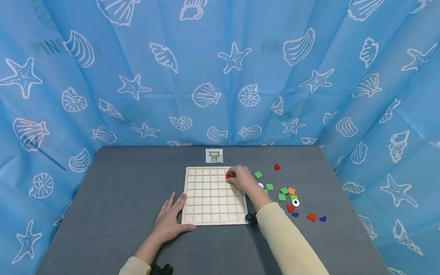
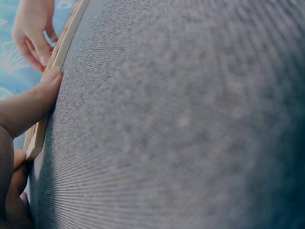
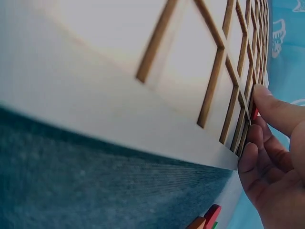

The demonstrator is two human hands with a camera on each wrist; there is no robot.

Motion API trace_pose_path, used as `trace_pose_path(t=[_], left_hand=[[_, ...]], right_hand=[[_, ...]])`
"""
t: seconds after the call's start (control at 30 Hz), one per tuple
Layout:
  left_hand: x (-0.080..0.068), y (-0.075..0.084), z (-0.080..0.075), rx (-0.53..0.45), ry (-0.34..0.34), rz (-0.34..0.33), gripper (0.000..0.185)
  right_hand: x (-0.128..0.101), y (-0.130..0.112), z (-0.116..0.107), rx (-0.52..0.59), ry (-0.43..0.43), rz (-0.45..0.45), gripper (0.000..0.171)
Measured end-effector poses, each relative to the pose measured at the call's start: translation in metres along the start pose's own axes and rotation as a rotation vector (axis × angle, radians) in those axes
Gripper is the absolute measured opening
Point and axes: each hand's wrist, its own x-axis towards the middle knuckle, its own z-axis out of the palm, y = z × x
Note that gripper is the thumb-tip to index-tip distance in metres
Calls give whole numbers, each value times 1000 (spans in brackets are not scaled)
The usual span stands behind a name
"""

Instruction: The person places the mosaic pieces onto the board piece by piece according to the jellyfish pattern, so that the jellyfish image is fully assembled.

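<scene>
Closest in, two cream sleeves reach out over the grey bench (image 1: 125, 189). On the left, the left hand (image 1: 170, 218) lies flat with its fingers straight and spread, holding nothing, its thumb side pressed against the near left edge of the wooden grid board (image 1: 209, 205). Further right, the right hand (image 1: 241, 179) curls its fingers around a small red piece (image 1: 229, 176), pinching it over a cell near the board's far right corner. Beyond that edge, loose coloured pieces (image 1: 285, 191) in green, orange, red, blue and white lie scattered on the bench. A small pattern card (image 1: 214, 155) lies just past the board's far edge.
</scene>
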Motion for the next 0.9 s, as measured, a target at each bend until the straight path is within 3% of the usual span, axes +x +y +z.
trace_pose_path(t=[0.23,0.57,0.9], left_hand=[[2,0,1,-3,0,1,120],[1,-2,3,8,29,20,120],[0,0,2,-11,21,7,119]], right_hand=[[-1,2,-2,26,12,38,16],[-2,1,0,28,34,18,22],[-18,-4,-16,83,75,39,28]])
